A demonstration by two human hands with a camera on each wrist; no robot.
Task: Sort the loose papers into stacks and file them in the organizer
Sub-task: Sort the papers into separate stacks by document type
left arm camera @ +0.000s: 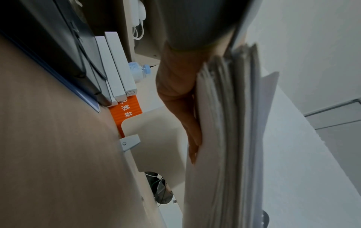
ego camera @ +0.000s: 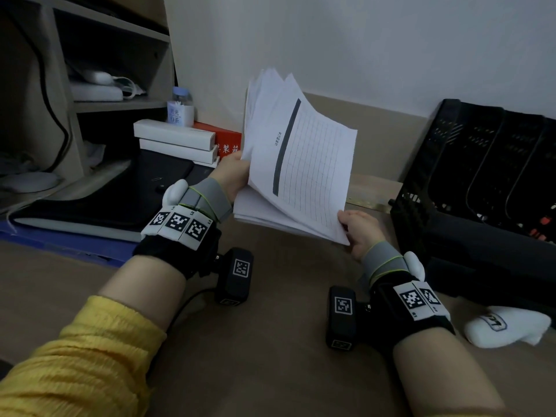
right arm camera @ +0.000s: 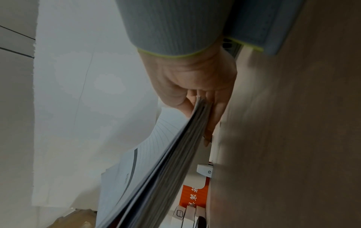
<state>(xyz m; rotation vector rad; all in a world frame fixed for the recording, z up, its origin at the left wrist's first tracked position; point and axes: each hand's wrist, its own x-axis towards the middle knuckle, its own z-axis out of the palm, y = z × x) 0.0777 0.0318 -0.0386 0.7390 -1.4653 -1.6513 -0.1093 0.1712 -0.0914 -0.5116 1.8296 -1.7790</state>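
Note:
A thick stack of white papers is lifted off the brown desk and tilted up toward the wall. Its top sheet carries a ruled table with a dark bar. My left hand grips the stack's left edge, fingers behind the sheets. My right hand pinches the near right corner, thumb on top and fingers below the stack's edge. The black slotted organizer stands at the right, about a hand's width from the papers. Its slots look dark; I cannot tell what they hold.
Two white boxes lie on a red box at the back left, beside a small bottle. A shelf unit and a black pad fill the left. A white cloth lies near my right wrist.

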